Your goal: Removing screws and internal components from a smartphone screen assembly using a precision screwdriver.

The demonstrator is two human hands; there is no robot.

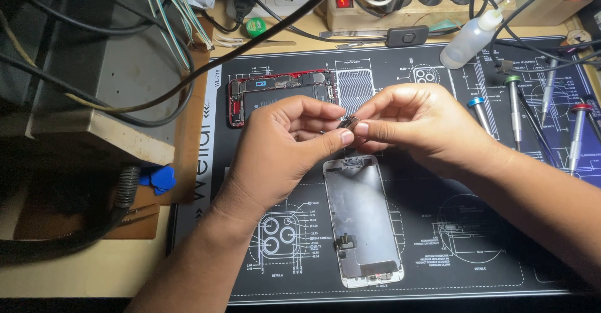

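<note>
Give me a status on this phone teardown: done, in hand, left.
Done: the phone is opened; its red body lies with the insides exposed, and the screen panel lies face down apart from it. In hand: the left hand and right hand pinch a small dark part between their fingertips. Left: judging by this, the panel and body are not yet rejoined; the screwdrivers lie unused.

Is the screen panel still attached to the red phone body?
No, the screen panel lies by itself on the mat, apart from the red phone body farther up.
</note>
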